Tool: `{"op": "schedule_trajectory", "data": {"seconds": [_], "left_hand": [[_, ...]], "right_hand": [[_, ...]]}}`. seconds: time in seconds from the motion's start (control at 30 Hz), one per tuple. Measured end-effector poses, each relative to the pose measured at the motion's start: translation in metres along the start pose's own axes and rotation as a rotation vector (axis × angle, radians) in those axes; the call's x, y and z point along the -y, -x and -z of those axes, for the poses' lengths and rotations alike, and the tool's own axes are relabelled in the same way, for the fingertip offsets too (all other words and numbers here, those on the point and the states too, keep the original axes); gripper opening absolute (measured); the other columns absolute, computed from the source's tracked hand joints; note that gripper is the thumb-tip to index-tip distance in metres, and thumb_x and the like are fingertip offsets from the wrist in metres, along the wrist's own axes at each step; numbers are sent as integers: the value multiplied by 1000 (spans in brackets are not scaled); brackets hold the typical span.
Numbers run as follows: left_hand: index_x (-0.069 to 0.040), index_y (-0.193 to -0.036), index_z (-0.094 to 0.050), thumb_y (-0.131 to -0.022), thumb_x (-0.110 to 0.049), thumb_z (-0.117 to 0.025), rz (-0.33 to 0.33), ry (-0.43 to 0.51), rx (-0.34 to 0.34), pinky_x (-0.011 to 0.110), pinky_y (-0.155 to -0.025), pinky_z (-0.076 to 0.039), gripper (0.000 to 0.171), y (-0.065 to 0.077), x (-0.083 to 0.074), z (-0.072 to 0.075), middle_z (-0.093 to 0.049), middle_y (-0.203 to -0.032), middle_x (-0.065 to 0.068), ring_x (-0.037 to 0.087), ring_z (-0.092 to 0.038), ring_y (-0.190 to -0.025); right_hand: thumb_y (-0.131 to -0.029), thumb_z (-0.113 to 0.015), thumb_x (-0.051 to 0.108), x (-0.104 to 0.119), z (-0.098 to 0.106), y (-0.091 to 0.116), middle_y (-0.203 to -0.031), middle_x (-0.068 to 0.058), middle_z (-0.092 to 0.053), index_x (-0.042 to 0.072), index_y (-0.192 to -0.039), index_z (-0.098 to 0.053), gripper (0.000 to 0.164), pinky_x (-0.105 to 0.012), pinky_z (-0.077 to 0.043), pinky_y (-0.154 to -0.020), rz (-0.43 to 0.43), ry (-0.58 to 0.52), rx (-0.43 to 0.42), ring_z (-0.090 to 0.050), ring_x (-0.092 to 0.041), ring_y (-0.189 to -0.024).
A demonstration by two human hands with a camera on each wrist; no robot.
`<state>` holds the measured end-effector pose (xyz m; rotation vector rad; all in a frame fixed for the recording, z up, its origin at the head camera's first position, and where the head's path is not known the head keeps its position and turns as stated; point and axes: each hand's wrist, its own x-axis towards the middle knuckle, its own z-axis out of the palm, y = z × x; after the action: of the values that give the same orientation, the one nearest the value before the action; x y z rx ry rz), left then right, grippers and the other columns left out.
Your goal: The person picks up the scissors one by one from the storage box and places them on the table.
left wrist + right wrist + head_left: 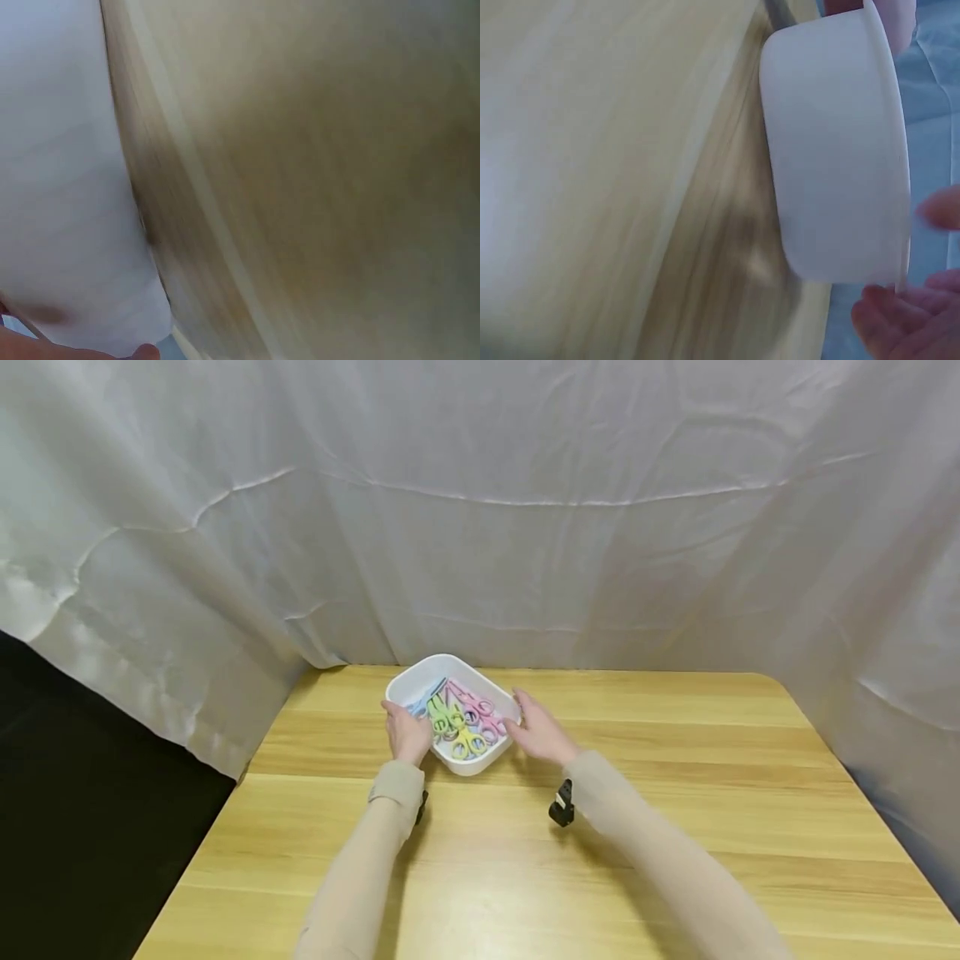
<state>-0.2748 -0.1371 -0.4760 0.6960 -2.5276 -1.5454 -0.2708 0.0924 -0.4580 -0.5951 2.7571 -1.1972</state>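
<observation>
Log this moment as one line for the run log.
left hand: at tub's left rim | right hand: at tub's right rim | white tub: between hands | scissors: several, various colours, inside tub

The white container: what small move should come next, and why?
Probably firm both grips on the white container: the left hand and right hand are at opposite sides, and the scissors lie loosely piled inside, so a tilt might slide them.

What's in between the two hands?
A white tub with scissors in it: the head view shows it between the left hand and the right hand.
</observation>
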Motion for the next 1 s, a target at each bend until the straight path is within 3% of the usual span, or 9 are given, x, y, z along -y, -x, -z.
{"op": "schedule_trajectory", "data": {"seconds": [0.17, 0.33, 0.47, 0.67, 0.87, 1.0], "left_hand": [[5, -159, 5, -86, 1, -57, 3, -15, -16, 51, -125, -35, 96, -2, -4, -4, -30, -157, 35, 44, -40, -140], [6, -158, 7, -86, 2, -57, 0, -37, 10, 50, -126, -32, 96, -1, -7, -11, -22, -160, 35, 44, -34, -144], [8, -157, 8, -87, 2, -56, -16, -69, 40, 49, -128, -29, 95, 0, -8, -18, -19, -160, 36, 44, -30, -146], [8, -156, 11, -87, 3, -55, -33, -58, 78, 48, -130, -23, 96, 2, -9, -21, -14, -161, 37, 45, -25, -149], [6, -157, 14, -87, 5, -54, -31, -35, 113, 47, -131, -19, 98, -3, -7, -20, -10, -163, 34, 42, -20, -153], [4, -157, 14, -86, 8, -54, -25, -13, 149, 48, -131, -18, 99, -7, -10, -18, -7, -165, 32, 42, -18, -154]], "right_hand": [[-97, -55, 6, 3, -6, -12, -162, -28, -30, -6, -157, -19, 71, -51, -28, -128, -90, 46, -5, -37, -42, -147], [-90, -55, -7, 1, -7, -17, -156, -28, -40, -6, -154, -31, 68, -52, -37, -123, -157, 62, -52, -45, -43, -141], [-88, -56, -8, -5, -7, -15, -155, -27, -43, -4, -153, -35, 69, -53, -37, -123, -198, 89, -68, -46, -43, -140], [-86, -57, -8, -10, -7, -9, -150, -29, -48, -5, -151, -38, 67, -51, -45, -117, -191, 121, -102, -53, -43, -133], [-85, -57, -9, -8, -7, -4, -147, -29, -50, -8, -148, -42, 65, -52, -45, -118, -172, 141, -109, -53, -44, -134], [-85, -55, -10, -8, -6, -5, -146, -29, -53, -8, -146, -44, 62, -44, -58, -103, -175, 130, -126, -63, -39, -119]]}}
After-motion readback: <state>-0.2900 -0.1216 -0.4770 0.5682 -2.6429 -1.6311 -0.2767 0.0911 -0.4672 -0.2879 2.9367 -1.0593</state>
